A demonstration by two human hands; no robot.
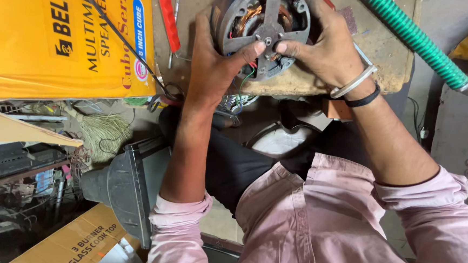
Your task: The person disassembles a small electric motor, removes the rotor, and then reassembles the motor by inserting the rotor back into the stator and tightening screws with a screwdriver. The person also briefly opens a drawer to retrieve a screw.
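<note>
Both hands (pixel 274 55) around round grey metal motor (pixel 262 25)

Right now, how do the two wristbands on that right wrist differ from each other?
On the right hand, the silver bangle is pale, shiny metal and looks rigid, while the black band is dark, matte and thinner. The silver bangle sits nearer the knuckles; the black band sits behind it, toward the forearm. Both circle the same wrist, side by side.
</note>
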